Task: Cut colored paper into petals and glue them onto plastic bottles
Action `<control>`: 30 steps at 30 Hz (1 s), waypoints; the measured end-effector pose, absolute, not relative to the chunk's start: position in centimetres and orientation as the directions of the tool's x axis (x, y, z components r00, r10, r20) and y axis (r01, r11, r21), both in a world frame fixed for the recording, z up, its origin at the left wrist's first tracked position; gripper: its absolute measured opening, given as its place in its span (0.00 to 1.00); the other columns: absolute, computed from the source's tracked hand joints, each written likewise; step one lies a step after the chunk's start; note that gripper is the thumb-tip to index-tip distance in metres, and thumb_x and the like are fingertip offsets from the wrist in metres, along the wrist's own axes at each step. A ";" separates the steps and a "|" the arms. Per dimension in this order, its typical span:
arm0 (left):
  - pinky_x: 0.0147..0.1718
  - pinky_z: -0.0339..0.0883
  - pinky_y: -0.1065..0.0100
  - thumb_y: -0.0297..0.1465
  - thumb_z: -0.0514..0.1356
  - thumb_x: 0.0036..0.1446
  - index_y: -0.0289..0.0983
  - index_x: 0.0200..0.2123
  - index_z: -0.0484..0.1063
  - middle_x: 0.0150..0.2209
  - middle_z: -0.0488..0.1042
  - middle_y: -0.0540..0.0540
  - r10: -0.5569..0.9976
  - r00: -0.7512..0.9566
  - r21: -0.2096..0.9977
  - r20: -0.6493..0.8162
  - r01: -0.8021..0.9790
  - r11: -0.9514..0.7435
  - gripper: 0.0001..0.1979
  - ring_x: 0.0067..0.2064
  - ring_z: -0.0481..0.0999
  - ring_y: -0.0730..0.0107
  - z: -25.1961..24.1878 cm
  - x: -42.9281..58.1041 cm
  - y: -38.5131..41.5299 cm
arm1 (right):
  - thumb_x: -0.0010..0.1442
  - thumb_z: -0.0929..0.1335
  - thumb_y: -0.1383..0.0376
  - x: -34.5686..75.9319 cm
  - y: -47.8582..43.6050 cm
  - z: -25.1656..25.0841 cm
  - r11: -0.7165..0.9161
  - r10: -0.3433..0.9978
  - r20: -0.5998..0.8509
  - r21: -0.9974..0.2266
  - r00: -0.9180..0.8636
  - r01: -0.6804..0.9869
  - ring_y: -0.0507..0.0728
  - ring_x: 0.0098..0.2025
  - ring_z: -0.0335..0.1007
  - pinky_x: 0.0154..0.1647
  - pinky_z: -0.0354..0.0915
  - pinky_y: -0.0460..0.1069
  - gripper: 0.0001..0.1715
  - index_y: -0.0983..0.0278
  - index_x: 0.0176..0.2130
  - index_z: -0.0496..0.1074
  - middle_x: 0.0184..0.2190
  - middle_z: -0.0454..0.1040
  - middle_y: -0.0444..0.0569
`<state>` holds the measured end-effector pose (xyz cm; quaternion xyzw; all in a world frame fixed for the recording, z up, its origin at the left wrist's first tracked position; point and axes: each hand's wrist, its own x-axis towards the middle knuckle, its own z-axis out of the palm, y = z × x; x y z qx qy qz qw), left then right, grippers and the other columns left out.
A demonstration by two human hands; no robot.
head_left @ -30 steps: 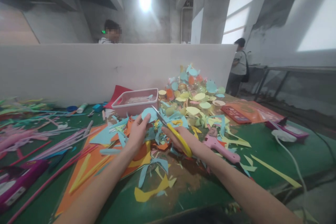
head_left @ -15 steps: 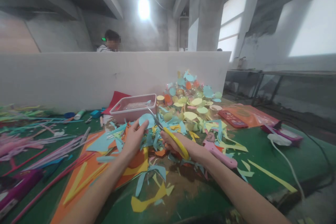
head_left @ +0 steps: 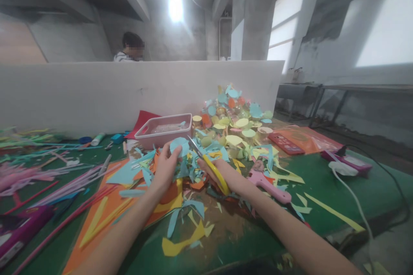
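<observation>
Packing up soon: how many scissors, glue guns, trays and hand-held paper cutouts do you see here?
yellow scissors, in the right hand: 1
blue paper disc, in the left hand: 1
pink glue gun: 1
pink tray: 1
Total: 4

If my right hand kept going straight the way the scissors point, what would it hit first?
Probably the blue paper piece held in your left hand; the scissors in your right hand point right at its edge. The pink tray lies beyond, though depth is unclear.
</observation>
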<state>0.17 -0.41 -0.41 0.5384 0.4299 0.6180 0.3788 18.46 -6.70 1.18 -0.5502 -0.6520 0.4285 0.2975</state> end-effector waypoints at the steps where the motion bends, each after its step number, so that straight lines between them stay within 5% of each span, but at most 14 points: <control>1: 0.32 0.69 0.70 0.49 0.66 0.49 0.40 0.43 0.73 0.34 0.74 0.50 0.933 -0.137 0.942 0.332 -0.007 -0.336 0.23 0.31 0.71 0.71 -0.4 0.1 -0.3 | 0.61 0.62 0.36 18.6 -6.6 1.1 0.022 0.972 -0.089 -0.888 -0.218 0.459 0.51 0.14 0.57 0.16 0.55 0.46 0.37 0.60 0.17 0.59 0.11 0.58 0.41; 5: 0.30 0.66 0.70 0.50 0.67 0.47 0.39 0.42 0.76 0.33 0.75 0.49 0.930 -0.155 0.943 0.332 0.031 -0.331 0.24 0.29 0.70 0.70 -0.4 0.1 -0.3 | 0.60 0.67 0.42 18.8 -6.3 1.1 0.091 0.981 -0.026 -0.815 -0.192 0.572 0.51 0.21 0.62 0.23 0.56 0.46 0.28 0.62 0.25 0.64 0.18 0.66 0.41; 8: 0.29 0.63 0.69 0.50 0.65 0.49 0.39 0.38 0.76 0.29 0.74 0.50 0.908 -0.186 0.926 0.375 0.118 -0.358 0.22 0.28 0.70 0.70 -0.1 0.1 -0.7 | 0.63 0.66 0.48 18.8 -6.6 1.2 0.118 0.990 0.016 -0.621 -0.138 0.775 0.56 0.31 0.72 0.29 0.60 0.47 0.21 0.63 0.35 0.71 0.30 0.78 0.49; 12: 0.31 0.63 0.68 0.50 0.63 0.53 0.38 0.40 0.76 0.30 0.75 0.49 0.884 -0.214 0.904 0.416 0.206 -0.376 0.22 0.31 0.71 0.67 0.5 0.1 -1.3 | 0.64 0.65 0.55 18.6 -7.0 1.1 0.078 0.997 0.058 -0.444 -0.058 0.892 0.64 0.43 0.77 0.37 0.64 0.50 0.18 0.66 0.43 0.75 0.42 0.81 0.60; 21: 0.39 0.68 0.65 0.48 0.64 0.52 0.38 0.48 0.74 0.41 0.79 0.45 0.884 -0.185 0.899 0.429 0.189 -0.396 0.25 0.37 0.76 0.62 0.2 0.2 -1.1 | 0.65 0.66 0.55 18.5 -6.9 1.0 0.029 0.997 0.083 -0.275 -0.007 0.961 0.66 0.46 0.78 0.39 0.65 0.50 0.20 0.68 0.47 0.73 0.43 0.81 0.61; 30: 0.33 0.65 0.66 0.51 0.62 0.51 0.39 0.43 0.76 0.31 0.75 0.48 0.896 -0.168 0.902 0.412 0.216 -0.374 0.24 0.31 0.73 0.65 0.0 0.2 -0.9 | 0.63 0.68 0.58 18.4 -7.3 1.3 0.022 0.996 0.088 -0.254 0.001 0.967 0.66 0.45 0.78 0.37 0.64 0.51 0.21 0.68 0.51 0.69 0.43 0.80 0.59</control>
